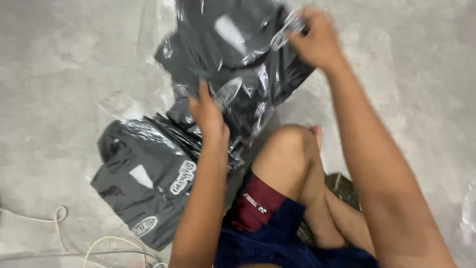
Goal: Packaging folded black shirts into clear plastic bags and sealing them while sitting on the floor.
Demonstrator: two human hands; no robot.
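floor: we see bare grey concrete (pixel 59 74), mottled and a little dusty, running to every edge of the view; nothing else of the room shows.
cords: a white cord (pixel 54 216) and a yellow cord (pixel 106 243) loop on the floor at the bottom left corner.
upper package: a dark folded garment in a clear plastic bag (pixel 233 54) lies at the top middle of the floor, its film crinkled and catching glare; a pale rectangular patch shows near its top.
lower package: a second bagged dark garment (pixel 144 183) lies at the lower left, just beside the first and partly tucked under it; it carries a small white triangular tag at its middle and two white oval printed labels, one near its right edge and one near its bottom edge.
left hand: our left hand (pixel 206 111) lies flat on the upper package's lower end, fingers together and pressed down on the film.
right hand: our right hand (pixel 312 37) is at the package's top right corner, fingers curled and pinching a bunched bit of the clear film (blurred, so the exact grip is hard to read).
legs: our bent knee (pixel 290 149) rises at the middle, with maroon-and-navy shorts (pixel 263 218) below it.
right edge: a scrap of clear plastic (pixel 468 208) shows at the floor's right edge.
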